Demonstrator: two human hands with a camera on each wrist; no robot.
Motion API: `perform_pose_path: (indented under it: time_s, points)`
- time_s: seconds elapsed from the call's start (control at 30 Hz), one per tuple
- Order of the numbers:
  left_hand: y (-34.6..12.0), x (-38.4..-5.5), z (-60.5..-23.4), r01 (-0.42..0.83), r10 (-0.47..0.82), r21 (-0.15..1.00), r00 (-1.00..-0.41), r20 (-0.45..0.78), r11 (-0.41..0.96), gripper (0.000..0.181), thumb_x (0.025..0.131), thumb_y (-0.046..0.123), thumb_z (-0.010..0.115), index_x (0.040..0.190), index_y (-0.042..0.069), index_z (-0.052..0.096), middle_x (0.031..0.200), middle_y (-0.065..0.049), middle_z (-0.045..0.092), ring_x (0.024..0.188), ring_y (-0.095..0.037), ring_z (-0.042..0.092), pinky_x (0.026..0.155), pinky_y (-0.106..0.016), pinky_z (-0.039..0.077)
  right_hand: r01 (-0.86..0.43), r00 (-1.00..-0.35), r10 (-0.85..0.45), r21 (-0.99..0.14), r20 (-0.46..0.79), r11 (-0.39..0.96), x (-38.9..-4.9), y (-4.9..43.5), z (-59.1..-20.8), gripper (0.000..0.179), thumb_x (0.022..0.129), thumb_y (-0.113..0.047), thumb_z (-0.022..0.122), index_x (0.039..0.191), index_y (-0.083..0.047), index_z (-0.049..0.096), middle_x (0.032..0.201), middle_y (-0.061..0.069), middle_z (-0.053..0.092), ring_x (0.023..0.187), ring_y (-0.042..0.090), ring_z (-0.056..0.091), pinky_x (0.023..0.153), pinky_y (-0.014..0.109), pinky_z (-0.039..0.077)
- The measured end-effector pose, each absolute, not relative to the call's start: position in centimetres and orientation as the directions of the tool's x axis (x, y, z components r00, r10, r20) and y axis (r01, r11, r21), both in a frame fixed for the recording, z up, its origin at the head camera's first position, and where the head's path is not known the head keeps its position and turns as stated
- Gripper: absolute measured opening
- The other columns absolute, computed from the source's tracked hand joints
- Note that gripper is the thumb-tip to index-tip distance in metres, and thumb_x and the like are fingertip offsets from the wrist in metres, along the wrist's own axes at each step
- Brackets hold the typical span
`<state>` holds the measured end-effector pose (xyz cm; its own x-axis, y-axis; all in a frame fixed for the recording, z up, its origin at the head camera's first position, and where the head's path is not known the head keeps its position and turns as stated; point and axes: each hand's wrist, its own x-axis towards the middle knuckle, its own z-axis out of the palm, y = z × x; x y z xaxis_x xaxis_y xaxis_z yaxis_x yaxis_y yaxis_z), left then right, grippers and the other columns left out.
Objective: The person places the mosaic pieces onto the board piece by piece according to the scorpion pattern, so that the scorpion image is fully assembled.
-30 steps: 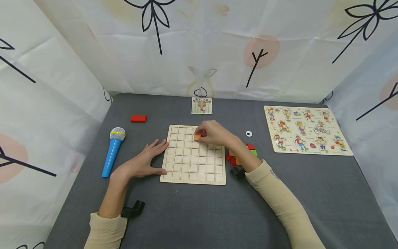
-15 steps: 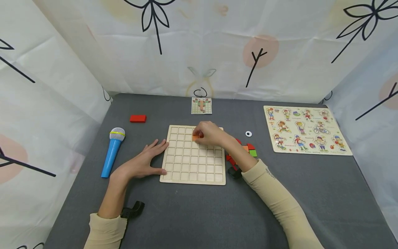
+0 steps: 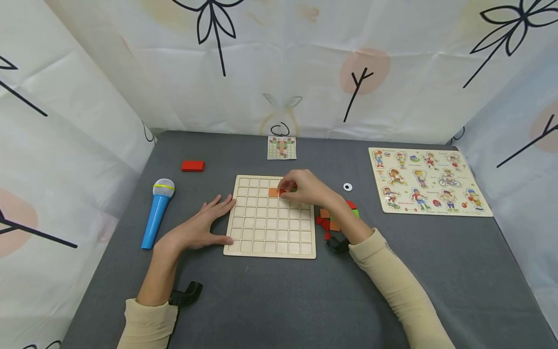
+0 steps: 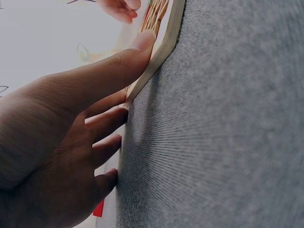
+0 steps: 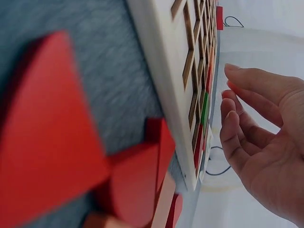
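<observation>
A pale wooden grid board (image 3: 263, 228) lies flat in the middle of the grey table. My left hand (image 3: 198, 228) is spread along its left side, thumb (image 4: 137, 47) on the rim and fingertips at the edge. Over the board's upper part hovers my right hand (image 3: 307, 186), fingers loosely bent and nothing visible between them in the right wrist view. Just left of its fingertips, an orange square tile (image 3: 273, 192) sits in the grid. Beside it, a red tile (image 3: 282, 191) is partly covered by the fingers. A green tile (image 5: 204, 108) shows further along that row.
Loose red, orange and green tiles (image 3: 334, 225) lie right of the board, partly under the right forearm. A pattern card (image 3: 282, 148) stands behind the board. Around are a red block (image 3: 193, 166), a blue toy microphone (image 3: 158, 213), a white ring (image 3: 347, 187) and a picture puzzle board (image 3: 429, 182).
My right hand has let go of the orange tile and shifted slightly right, so the tile shows in the grid with red beside it. The left hand stays put.
</observation>
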<state>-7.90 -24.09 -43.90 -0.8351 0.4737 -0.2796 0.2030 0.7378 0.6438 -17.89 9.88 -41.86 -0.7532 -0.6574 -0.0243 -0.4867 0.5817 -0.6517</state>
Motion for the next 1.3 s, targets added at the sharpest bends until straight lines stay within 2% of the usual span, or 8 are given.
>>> perform_pose_path:
  time_s: [0.2, 0.4, 0.53, 0.73, 1.03, 1.3]
  points:
    - [-24.2, -8.1, -44.0, 0.202, 0.473, 0.643, -0.835, -0.281, 0.739, 0.111, 0.087, 0.037, 0.093, 0.173, 0.012, 0.028, 0.183, -0.016, 0.020, 0.171, -0.048, 0.004, 0.134, -0.076, 0.003, -0.458, -0.772, -0.635, -0.675, -0.019, 0.578, -17.3, 11.7, -41.6, 0.025, 0.098, -0.014, 0.080, 0.121, -0.004, 0.081, 0.114, 0.012, 0.080, 0.102, 0.026, 0.075, 0.089, 0.041, 0.065]
    - [-24.2, -8.1, -44.1, 0.202, 0.471, 0.639, -0.836, -0.282, 0.742, 0.111, 0.086, 0.038, 0.093, 0.173, 0.013, 0.028, 0.183, -0.015, 0.019, 0.171, -0.048, 0.004, 0.133, -0.076, 0.004, -0.446, -0.799, -0.602, -0.669, -0.002, 0.594, -16.1, 13.7, -41.1, 0.023, 0.096, -0.011, 0.082, 0.117, -0.004, 0.082, 0.104, 0.011, 0.079, 0.089, 0.021, 0.071, 0.077, 0.032, 0.059]
    - [-24.2, -8.0, -44.1, 0.204, 0.470, 0.637, -0.837, -0.281, 0.744, 0.111, 0.086, 0.036, 0.093, 0.173, 0.012, 0.028, 0.183, -0.015, 0.020, 0.171, -0.048, 0.005, 0.134, -0.076, 0.004, -0.438, -0.810, -0.587, -0.670, 0.003, 0.600, -15.6, 15.1, -41.0, 0.020, 0.095, -0.009, 0.082, 0.115, -0.003, 0.082, 0.102, 0.010, 0.079, 0.082, 0.020, 0.069, 0.074, 0.029, 0.057]
    - [-24.2, -8.0, -44.2, 0.206, 0.468, 0.634, -0.838, -0.279, 0.746, 0.111, 0.086, 0.036, 0.093, 0.173, 0.014, 0.028, 0.183, -0.014, 0.020, 0.171, -0.048, 0.005, 0.134, -0.076, 0.004, -0.429, -0.830, -0.558, -0.633, -0.006, 0.644, -15.4, 17.5, -41.8, 0.024, 0.093, -0.008, 0.085, 0.117, -0.003, 0.081, 0.104, 0.012, 0.079, 0.086, 0.019, 0.070, 0.076, 0.029, 0.058]
    - [-24.2, -8.2, -44.4, 0.209, 0.467, 0.631, -0.840, -0.274, 0.747, 0.111, 0.086, 0.037, 0.093, 0.173, 0.014, 0.028, 0.183, -0.015, 0.021, 0.171, -0.048, 0.005, 0.134, -0.076, 0.004, -0.405, -0.831, -0.551, -0.595, -0.077, 0.694, -16.0, 19.2, -41.9, 0.031, 0.092, -0.008, 0.085, 0.121, -0.001, 0.080, 0.112, 0.014, 0.079, 0.100, 0.028, 0.071, 0.086, 0.041, 0.059]
    - [-24.2, -8.2, -44.5, 0.209, 0.467, 0.624, -0.838, -0.283, 0.753, 0.112, 0.086, 0.038, 0.093, 0.173, 0.014, 0.027, 0.183, -0.015, 0.020, 0.171, -0.048, 0.005, 0.134, -0.075, 0.005, -0.412, -0.788, -0.602, -0.617, -0.129, 0.670, -16.9, 20.1, -42.0, 0.027, 0.094, -0.003, 0.080, 0.120, -0.001, 0.081, 0.114, 0.016, 0.078, 0.097, 0.025, 0.069, 0.083, 0.034, 0.058]
